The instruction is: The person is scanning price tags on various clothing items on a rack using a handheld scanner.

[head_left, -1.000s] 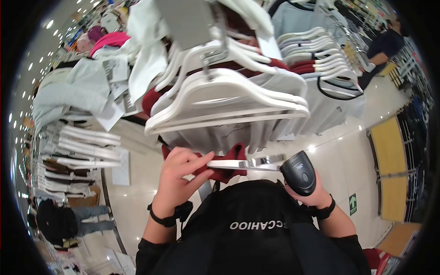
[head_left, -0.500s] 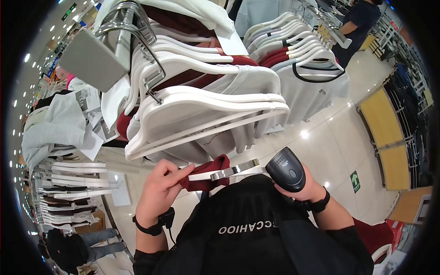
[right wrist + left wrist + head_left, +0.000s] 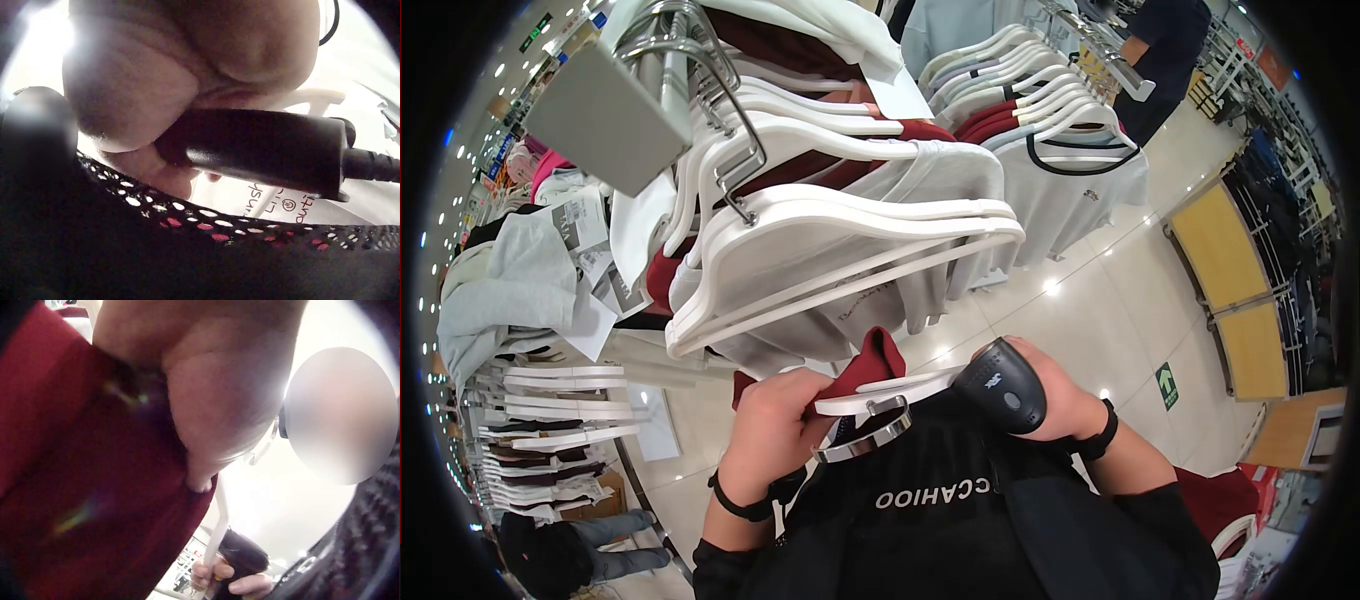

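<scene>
In the head view my left hand point(image 3: 778, 420) grips a dark red garment point(image 3: 875, 362) at one end of its white hanger point(image 3: 875, 397). The hanger's broad silver hook point(image 3: 868, 440) points toward my chest. My right hand point(image 3: 1055, 390) holds a black barcode scanner point(image 3: 1002, 385) close to the hanger's other end. Seen from the left wrist, the red cloth point(image 3: 81, 475) hangs beside my left palm, and right fingers point(image 3: 250, 584) wrap the scanner beside the white hanger bar. The right wrist view shows the scanner's handle point(image 3: 262, 150) in my palm, with a cord at its end.
Ahead is a rack of white hangers point(image 3: 850, 215) with grey and red shirts, its grey end plate point(image 3: 610, 130) jutting toward me. More hangers point(image 3: 565, 400) stand at left, wooden panels point(image 3: 1225, 250) at right. A person point(image 3: 1165, 65) stands at the back right.
The hanger has turned so its hook swings down toward my chest. My left hand has moved lower and the right hand slightly left with the scanner. The view has shifted right.
</scene>
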Demonstrator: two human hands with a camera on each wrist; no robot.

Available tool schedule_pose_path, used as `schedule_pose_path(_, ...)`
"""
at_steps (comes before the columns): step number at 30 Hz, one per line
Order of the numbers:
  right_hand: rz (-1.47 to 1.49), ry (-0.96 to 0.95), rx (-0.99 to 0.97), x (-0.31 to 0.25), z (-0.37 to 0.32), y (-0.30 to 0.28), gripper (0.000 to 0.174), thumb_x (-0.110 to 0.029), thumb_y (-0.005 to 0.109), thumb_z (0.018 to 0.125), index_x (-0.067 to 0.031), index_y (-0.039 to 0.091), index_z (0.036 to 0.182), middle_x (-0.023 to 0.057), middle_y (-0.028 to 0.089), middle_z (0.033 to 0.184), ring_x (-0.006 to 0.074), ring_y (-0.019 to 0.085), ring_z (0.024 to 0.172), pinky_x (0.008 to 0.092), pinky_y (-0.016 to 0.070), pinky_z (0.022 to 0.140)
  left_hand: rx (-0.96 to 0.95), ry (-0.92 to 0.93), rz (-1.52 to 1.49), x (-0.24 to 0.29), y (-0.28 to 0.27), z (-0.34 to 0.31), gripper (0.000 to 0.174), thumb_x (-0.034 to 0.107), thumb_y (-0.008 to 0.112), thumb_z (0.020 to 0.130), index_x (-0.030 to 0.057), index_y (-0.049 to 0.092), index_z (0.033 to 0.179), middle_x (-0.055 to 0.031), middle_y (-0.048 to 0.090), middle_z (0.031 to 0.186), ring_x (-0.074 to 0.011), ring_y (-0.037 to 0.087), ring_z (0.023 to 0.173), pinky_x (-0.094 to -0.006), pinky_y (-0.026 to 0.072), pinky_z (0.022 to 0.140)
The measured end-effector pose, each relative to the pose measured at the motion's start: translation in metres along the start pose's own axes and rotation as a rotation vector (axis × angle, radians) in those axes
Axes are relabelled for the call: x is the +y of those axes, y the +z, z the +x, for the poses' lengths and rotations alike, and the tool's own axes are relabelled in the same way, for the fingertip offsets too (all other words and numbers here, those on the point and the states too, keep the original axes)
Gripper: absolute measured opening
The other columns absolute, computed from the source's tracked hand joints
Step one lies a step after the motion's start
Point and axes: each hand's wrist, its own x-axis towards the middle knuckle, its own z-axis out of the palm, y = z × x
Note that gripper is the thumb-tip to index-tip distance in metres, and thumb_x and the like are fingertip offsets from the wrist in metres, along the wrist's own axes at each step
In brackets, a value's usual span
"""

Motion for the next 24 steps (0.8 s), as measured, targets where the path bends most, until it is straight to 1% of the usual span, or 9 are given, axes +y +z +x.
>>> schedule_pose_path(5, 0.068, -0.037, -0.06, 0.003, -0.004, -0.003, 0.048, -0.015, 0.076, 0.075, -0.0027, 0.061, 0.119, 0.0166, 0.063, 0.119, 0.0351, 0.059, 0.108, 0.0434, 0.0458, 0.097, 0.038, 0.052, -0.073, 0.002, -0.003, -0.002, 0.028, -0.002, 0.076, 0.064, 0.0049, 0.068, 0.09, -0.0099, 0.062, 0.072, -0.0257, 0.062, 0.06, -0.0324, 0.0476, 0.054)
schedule_pose_path(7, 0.344, 0.129, -0.185, -0.002, -0.008, -0.021, 0.051, -0.014, 0.078, 0.076, -0.0011, 0.06, 0.121, 0.0162, 0.065, 0.119, 0.0339, 0.063, 0.107, 0.0426, 0.0479, 0.095, 0.055, 0.09, -0.102, -0.003, -0.003, -0.005, 0.027, -0.002, 0.076, 0.064, 0.0042, 0.068, 0.089, -0.0088, 0.062, 0.069, -0.0219, 0.06, 0.056, -0.0296, 0.046, 0.051)
schedule_pose_path(9, 0.319, 0.19, -0.256, 0.004, -0.022, -0.05, 0.049, -0.009, 0.076, 0.08, -0.0001, 0.058, 0.125, 0.0159, 0.069, 0.118, 0.0263, 0.067, 0.105, 0.0361, 0.0533, 0.087, 0.023, 0.039, -0.176, -0.007, -0.005, -0.012, 0.027, -0.001, 0.078, 0.066, 0.0033, 0.068, 0.09, -0.0086, 0.063, 0.07, -0.0208, 0.061, 0.057, -0.0288, 0.0461, 0.052)
schedule_pose_path(11, 0.628, 0.306, -0.202, -0.012, -0.016, -0.077, 0.049, -0.005, 0.075, 0.082, -0.0014, 0.057, 0.127, 0.0159, 0.068, 0.119, 0.0223, 0.068, 0.105, 0.0321, 0.0545, 0.082, 0.029, 0.042, -0.249, -0.011, -0.004, -0.017, 0.026, 0.002, 0.08, 0.068, 0.002, 0.067, 0.091, -0.0092, 0.064, 0.071, -0.0196, 0.061, 0.057, -0.0279, 0.0457, 0.053)
schedule_pose_path(14, 0.573, 0.556, -0.142, 0.003, -0.017, -0.087, 0.049, -0.009, 0.077, 0.084, -0.0019, 0.055, 0.128, 0.0144, 0.069, 0.119, 0.0177, 0.07, 0.096, 0.0278, 0.0547, 0.077, 0.033, -0.049, -0.488, -0.001, -0.003, -0.019, 0.018, -0.001, 0.077, 0.067, -0.0001, 0.068, 0.083, -0.0073, 0.065, 0.07, -0.0139, 0.06, 0.062, -0.0272, 0.0422, 0.054)
schedule_pose_path(17, 0.099, 0.358, -0.227, 0.034, 0.001, -0.042, 0.059, -0.025, 0.087, 0.077, -0.0017, 0.057, 0.122, 0.0105, 0.07, 0.102, 0.02, 0.066, 0.087, 0.0337, 0.0523, 0.08, -0.107, 0.026, -0.625, 0.002, -0.004, -0.014, 0.018, 0.002, 0.077, 0.067, -0.0005, 0.069, 0.083, -0.008, 0.066, 0.072, -0.0145, 0.06, 0.063, -0.0277, 0.0415, 0.054)
schedule_pose_path(19, 0.09, 0.276, -0.128, 0.026, 0.017, -0.008, 0.067, -0.032, 0.09, 0.072, -0.0029, 0.058, 0.122, 0.0114, 0.068, 0.095, 0.0242, 0.065, 0.089, 0.036, 0.0509, 0.083, -0.107, 0.074, -0.612, 0.011, -0.001, -0.004, 0.016, 0.004, 0.077, 0.069, 0.0006, 0.07, 0.083, -0.0071, 0.066, 0.071, -0.0164, 0.06, 0.06, -0.0283, 0.0414, 0.054)
schedule_pose_path(21, 0.178, 0.074, -0.023, 0.032, 0.033, 0.021, 0.069, -0.034, 0.092, 0.069, -0.0032, 0.059, 0.121, 0.0129, 0.069, 0.097, 0.0262, 0.066, 0.09, 0.0363, 0.0512, 0.084, -0.24, 0.249, -0.619, 0.021, -0.003, 0.004, 0.024, 0.0, 0.074, 0.071, 0.002, 0.07, 0.095, -0.0088, 0.07, 0.083, -0.024, 0.067, 0.069, -0.0311, 0.0488, 0.061)
schedule_pose_path(24, 0.136, 0.069, -0.074, 0.034, 0.048, 0.043, 0.067, -0.032, 0.091, 0.07, -0.0047, 0.059, 0.122, 0.0136, 0.07, 0.101, 0.0281, 0.067, 0.092, 0.0363, 0.0515, 0.085, -0.273, 0.257, -0.649, 0.034, 0.003, 0.008, 0.023, 0.002, 0.073, 0.072, 0.0027, 0.07, 0.095, -0.0093, 0.07, 0.082, -0.0272, 0.067, 0.071, -0.0326, 0.0486, 0.062)
